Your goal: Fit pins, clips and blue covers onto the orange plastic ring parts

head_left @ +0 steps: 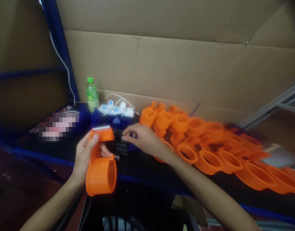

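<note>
My left hand (86, 154) is wrapped round an orange plastic part (101, 166), a housing with a wide round ring at its lower end and a flat top with a pale strip. My right hand (144, 138) reaches in from the right, its fingers pinched on a small black piece (118, 144) that sits against the side of the orange part. The black piece is partly hidden by my fingers and blurred.
Several like orange ring parts (210, 150) lie in rows across the dark bench at the right. A green-capped bottle (92, 95) and a white power strip (116, 110) with plugs stand at the back. Cardboard sheets (162, 64) wall the rear.
</note>
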Motion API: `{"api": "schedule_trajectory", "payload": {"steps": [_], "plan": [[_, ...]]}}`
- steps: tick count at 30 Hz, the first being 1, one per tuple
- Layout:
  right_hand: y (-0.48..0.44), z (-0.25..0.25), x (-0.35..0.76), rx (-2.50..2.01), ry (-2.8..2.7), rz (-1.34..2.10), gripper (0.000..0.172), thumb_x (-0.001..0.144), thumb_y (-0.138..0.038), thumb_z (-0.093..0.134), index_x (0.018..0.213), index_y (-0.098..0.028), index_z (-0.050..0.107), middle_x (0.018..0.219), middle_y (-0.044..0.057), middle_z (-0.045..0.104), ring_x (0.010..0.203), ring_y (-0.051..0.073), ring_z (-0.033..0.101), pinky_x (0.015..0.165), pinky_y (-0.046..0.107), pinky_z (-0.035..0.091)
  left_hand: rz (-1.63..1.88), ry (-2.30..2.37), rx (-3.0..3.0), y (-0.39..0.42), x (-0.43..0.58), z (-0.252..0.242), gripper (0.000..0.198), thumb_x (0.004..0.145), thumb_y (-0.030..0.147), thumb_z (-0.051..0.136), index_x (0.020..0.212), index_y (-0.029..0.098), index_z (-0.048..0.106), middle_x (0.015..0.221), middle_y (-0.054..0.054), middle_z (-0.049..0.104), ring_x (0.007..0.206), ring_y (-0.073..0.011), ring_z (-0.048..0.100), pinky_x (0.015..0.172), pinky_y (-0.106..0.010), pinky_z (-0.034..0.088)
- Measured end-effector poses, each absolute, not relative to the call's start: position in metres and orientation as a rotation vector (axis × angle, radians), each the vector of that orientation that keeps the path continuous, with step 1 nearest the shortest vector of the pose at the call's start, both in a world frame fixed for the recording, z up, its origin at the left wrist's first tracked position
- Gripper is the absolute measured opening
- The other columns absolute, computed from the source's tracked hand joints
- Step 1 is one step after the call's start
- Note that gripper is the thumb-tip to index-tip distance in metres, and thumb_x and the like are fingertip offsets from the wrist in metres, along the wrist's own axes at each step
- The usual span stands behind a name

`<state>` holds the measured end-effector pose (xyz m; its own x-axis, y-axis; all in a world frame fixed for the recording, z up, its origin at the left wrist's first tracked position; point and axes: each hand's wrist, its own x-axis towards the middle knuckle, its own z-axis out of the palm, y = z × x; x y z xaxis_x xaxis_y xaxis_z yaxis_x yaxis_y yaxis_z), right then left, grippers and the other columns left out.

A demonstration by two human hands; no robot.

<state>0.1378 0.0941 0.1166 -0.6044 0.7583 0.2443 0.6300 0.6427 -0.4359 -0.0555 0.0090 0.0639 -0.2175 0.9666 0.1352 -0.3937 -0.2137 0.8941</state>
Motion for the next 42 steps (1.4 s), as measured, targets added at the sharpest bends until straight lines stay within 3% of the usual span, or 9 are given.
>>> {"api": "schedule_trajectory", "payload": {"steps": [6,13,26,31,37,42], "plan": [[0.086,0.088,0.137,-1.155,-2.644,-0.017,0.013,0.089,-0.030,0.070,0.098,-0.021,0.069,0.102,0.004,0.068,0.093,0.018,0.059,0.070,0.027,0.040,1.626,0.932,0.878,0.009,-0.057,0.066,0.031,0.090,0.046,0.059,0.088,0.016,0.063,0.055,-0.004,0.066,0.047,-0.0182,0.063,0.048,-0.027,0.052],[0.079,0.090,0.127,-1.027,-2.654,-0.051,0.019,0.097,-0.034,0.058,0.108,-0.021,0.065,0.109,0.006,0.064,0.102,0.018,0.056,0.072,0.027,0.043,1.617,0.917,0.863,0.009,-0.059,0.066,0.033,0.091,0.047,0.056,0.090,0.015,0.064,0.058,-0.004,0.067,0.051,-0.0189,0.063,0.051,-0.028,0.052],[0.073,0.080,0.101,-1.016,-2.763,-0.077,0.028,0.097,-0.030,0.055,0.121,-0.017,0.062,0.121,0.011,0.059,0.116,0.023,0.050,0.076,0.032,0.050,1.588,0.902,0.860,0.014,-0.059,0.062,0.034,0.088,0.047,0.061,0.090,0.013,0.067,0.057,-0.005,0.067,0.050,-0.0186,0.064,0.051,-0.028,0.052],[0.072,0.082,0.101,-1.011,-2.755,-0.109,0.028,0.096,-0.032,0.057,0.119,-0.017,0.063,0.117,0.012,0.061,0.113,0.023,0.051,0.073,0.031,0.048,1.580,0.897,0.853,0.013,-0.058,0.063,0.033,0.089,0.046,0.061,0.089,0.014,0.066,0.058,-0.006,0.068,0.049,-0.0178,0.063,0.051,-0.027,0.052],[0.072,0.091,0.113,-0.978,-2.625,-0.241,0.022,0.096,-0.034,0.057,0.099,-0.016,0.067,0.103,0.008,0.066,0.098,0.019,0.057,0.063,0.029,0.041,1.603,0.893,0.783,0.011,-0.061,0.063,0.033,0.088,0.048,0.061,0.091,0.015,0.065,0.059,-0.004,0.067,0.050,-0.0169,0.063,0.052,-0.026,0.053],[0.074,0.112,0.151,-0.978,-2.374,-0.087,0.018,0.091,-0.034,0.064,0.096,-0.018,0.069,0.096,0.004,0.068,0.089,0.016,0.061,0.070,0.027,0.045,1.640,0.896,0.783,0.012,-0.061,0.066,0.034,0.089,0.049,0.060,0.092,0.015,0.063,0.061,-0.004,0.068,0.051,-0.0165,0.063,0.052,-0.026,0.054]]}}
